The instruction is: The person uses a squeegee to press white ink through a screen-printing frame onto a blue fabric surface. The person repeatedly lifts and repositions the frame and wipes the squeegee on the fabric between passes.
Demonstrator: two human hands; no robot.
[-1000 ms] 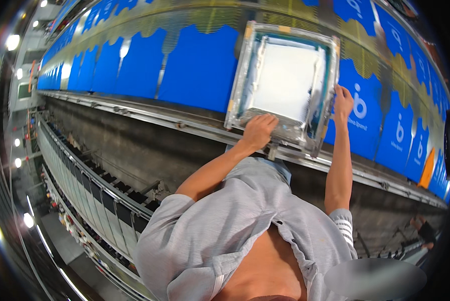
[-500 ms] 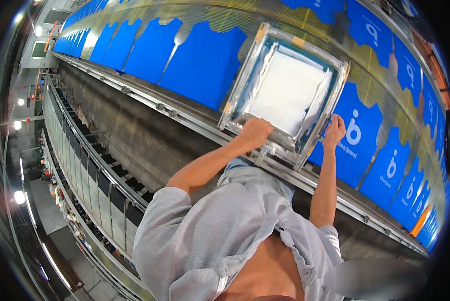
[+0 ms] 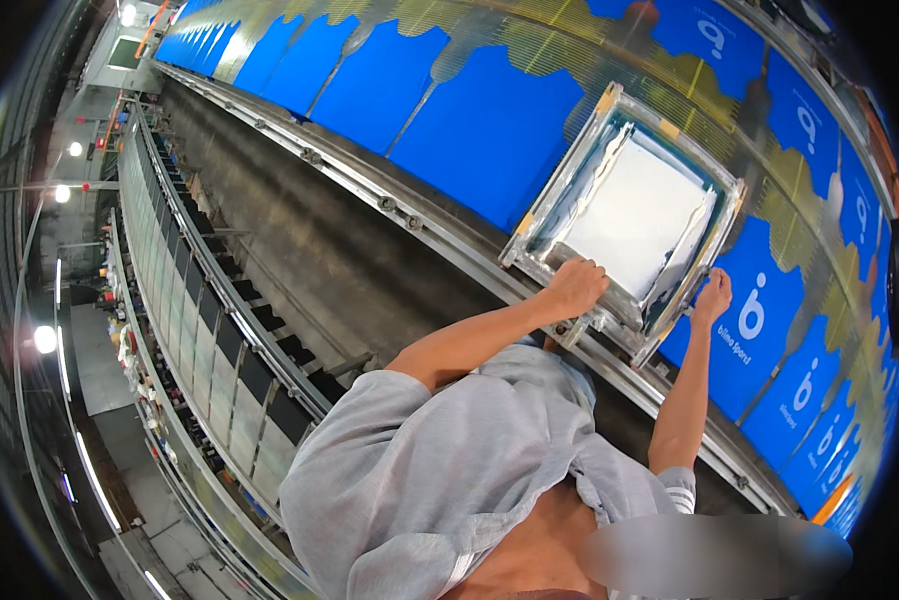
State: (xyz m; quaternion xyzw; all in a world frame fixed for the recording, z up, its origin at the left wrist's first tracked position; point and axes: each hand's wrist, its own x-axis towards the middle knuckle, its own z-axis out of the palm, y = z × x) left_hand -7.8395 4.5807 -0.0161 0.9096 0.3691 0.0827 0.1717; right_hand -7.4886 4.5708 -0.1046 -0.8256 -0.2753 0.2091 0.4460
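A printing screen (image 3: 737, 187) with a worn, taped frame lies tilted across the long print table, its mesh showing a white panel (image 3: 637, 210) with white ink streaks along the sides. At the screen's near end my left hand (image 3: 577, 288) is closed round what looks like a squeegee (image 3: 621, 306), a grey bar lying across the mesh; its handle is mostly hidden by my fingers. My right hand (image 3: 711, 298) is closed at the frame's right side, fingers curled against the edge; the exact grip is partly hidden.
Blue fabric pieces (image 3: 489, 130) lie in a row along the table; those to the right carry white prints (image 3: 752, 310). A metal rail (image 3: 449, 240) with small stops edges the table. Behind my left side, a second long table (image 3: 184, 290) runs beyond the aisle floor (image 3: 259, 200).
The whole view has shifted, so the screen, table and both hands appear farther right and lower. My hands keep about the same places on the squeegee and frame.
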